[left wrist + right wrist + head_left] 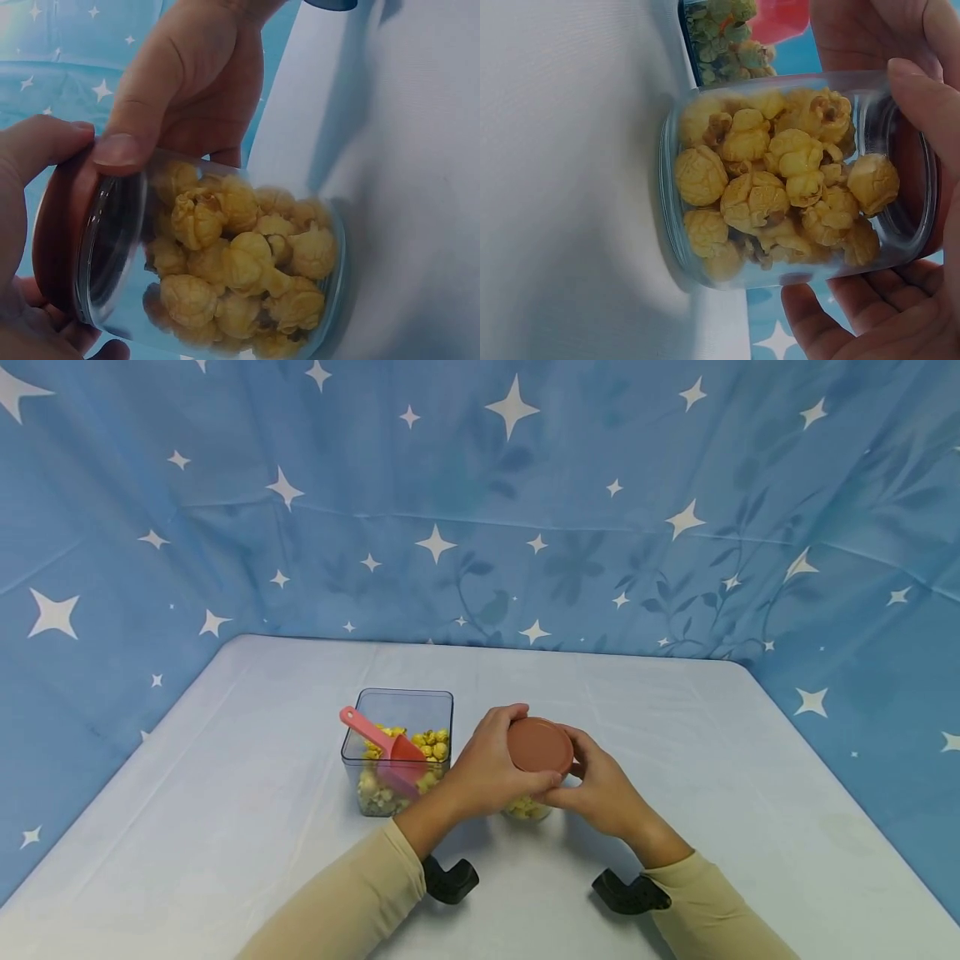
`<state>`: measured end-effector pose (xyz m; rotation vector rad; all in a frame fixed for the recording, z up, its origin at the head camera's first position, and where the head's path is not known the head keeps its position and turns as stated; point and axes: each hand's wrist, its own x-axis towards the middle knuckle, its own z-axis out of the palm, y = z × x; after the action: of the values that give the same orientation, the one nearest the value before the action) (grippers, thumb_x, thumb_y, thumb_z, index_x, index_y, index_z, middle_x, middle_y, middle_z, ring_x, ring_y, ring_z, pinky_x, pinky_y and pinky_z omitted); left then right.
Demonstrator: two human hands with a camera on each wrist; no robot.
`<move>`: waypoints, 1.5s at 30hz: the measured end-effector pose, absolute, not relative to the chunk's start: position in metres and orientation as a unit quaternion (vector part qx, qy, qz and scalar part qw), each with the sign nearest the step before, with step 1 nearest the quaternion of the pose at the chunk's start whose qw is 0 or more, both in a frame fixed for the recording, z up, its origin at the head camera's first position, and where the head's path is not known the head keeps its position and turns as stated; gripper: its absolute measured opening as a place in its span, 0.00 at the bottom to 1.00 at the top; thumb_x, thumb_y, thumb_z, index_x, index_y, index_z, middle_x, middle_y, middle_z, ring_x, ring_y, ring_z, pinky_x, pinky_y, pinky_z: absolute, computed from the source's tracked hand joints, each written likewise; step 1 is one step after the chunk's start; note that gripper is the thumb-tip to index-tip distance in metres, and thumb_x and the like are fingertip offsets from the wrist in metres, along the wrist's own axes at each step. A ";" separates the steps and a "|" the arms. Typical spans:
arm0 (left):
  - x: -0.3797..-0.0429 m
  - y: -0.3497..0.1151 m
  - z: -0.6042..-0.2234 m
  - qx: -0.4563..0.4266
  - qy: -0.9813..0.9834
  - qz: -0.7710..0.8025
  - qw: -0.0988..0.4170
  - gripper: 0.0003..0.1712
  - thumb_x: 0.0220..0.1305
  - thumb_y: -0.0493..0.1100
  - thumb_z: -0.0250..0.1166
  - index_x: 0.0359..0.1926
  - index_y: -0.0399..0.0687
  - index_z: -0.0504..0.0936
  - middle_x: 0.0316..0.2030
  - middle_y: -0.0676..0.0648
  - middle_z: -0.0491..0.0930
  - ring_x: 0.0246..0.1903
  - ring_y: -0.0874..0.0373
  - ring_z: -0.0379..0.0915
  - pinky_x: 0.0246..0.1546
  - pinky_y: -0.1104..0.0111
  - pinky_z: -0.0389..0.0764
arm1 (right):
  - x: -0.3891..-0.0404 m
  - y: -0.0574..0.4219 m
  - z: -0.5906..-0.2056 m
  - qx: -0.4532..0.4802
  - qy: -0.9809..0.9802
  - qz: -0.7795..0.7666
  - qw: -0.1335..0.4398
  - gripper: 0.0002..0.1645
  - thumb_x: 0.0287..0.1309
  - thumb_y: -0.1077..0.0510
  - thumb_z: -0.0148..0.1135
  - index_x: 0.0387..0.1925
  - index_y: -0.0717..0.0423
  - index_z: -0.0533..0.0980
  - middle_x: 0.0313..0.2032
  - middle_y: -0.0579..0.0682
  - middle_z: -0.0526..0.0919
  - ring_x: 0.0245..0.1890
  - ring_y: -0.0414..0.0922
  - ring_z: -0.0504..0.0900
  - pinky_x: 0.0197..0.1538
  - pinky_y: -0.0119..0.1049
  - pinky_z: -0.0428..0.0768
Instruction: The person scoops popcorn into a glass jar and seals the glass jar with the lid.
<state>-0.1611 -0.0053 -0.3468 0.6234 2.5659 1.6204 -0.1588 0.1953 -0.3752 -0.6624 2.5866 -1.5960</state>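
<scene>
A clear jar (pixel 527 811) of caramel popcorn (pixel 756 199) stands upright on the table, its reddish-brown lid (pixel 538 745) over the mouth. My left hand (pixel 487 772) grips the lid from the left, thumb along the near edge. From the right, my right hand (pixel 603 793) holds the lid's edge and the jar's upper side. The two thumbs meet at the front. In the left wrist view the lid (pixel 60 225) sits at the jar's rim; whether it is fully seated I cannot tell.
Left of the jar is a clear square container (pixel 405 693) of popcorn, with a pink scoop (pixel 367 727) resting in it, handle over the rim. White cloth covers the table (pixel 225 793). A blue star-patterned curtain (pixel 480 527) hangs behind. Black wrist mounts (pixel 450 883) sit under both forearms.
</scene>
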 end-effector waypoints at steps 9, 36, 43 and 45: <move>-0.164 -0.008 -0.342 0.224 0.829 0.509 0.058 0.49 0.56 0.50 0.73 0.74 0.43 0.60 0.65 0.47 0.66 0.54 0.54 0.71 0.49 0.61 0.78 | -0.161 0.196 -0.378 -0.223 0.831 -0.510 0.006 0.49 0.51 0.60 0.77 0.70 0.65 0.61 0.61 0.56 0.74 0.60 0.52 0.75 0.61 0.51 0.74; -0.165 -0.005 -0.346 0.226 0.819 0.525 0.052 0.50 0.54 0.48 0.75 0.73 0.41 0.60 0.65 0.46 0.66 0.54 0.53 0.71 0.49 0.62 0.79 | -0.166 0.197 -0.376 -0.242 0.846 -0.475 -0.021 0.50 0.46 0.63 0.75 0.69 0.66 0.62 0.60 0.57 0.75 0.57 0.52 0.77 0.58 0.50 0.76; -0.162 -0.001 -0.354 0.185 0.820 0.542 0.025 0.60 0.46 0.53 0.81 0.73 0.40 0.57 0.65 0.44 0.63 0.54 0.53 0.70 0.51 0.58 0.77 | -0.166 0.200 -0.379 -0.249 0.845 -0.472 -0.023 0.50 0.50 0.61 0.76 0.70 0.66 0.61 0.60 0.57 0.75 0.59 0.54 0.76 0.59 0.54 0.75; -0.159 0.002 -0.357 0.168 0.825 0.540 0.007 0.61 0.44 0.55 0.82 0.72 0.39 0.58 0.65 0.43 0.63 0.53 0.53 0.70 0.50 0.58 0.76 | -0.166 0.201 -0.379 -0.249 0.844 -0.475 -0.022 0.50 0.50 0.60 0.76 0.70 0.66 0.61 0.60 0.57 0.75 0.59 0.54 0.76 0.60 0.55 0.75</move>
<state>-0.1592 0.0016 -0.3565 0.5261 2.5796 1.6884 -0.1657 0.2007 -0.3794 -0.7939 2.6886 -1.5121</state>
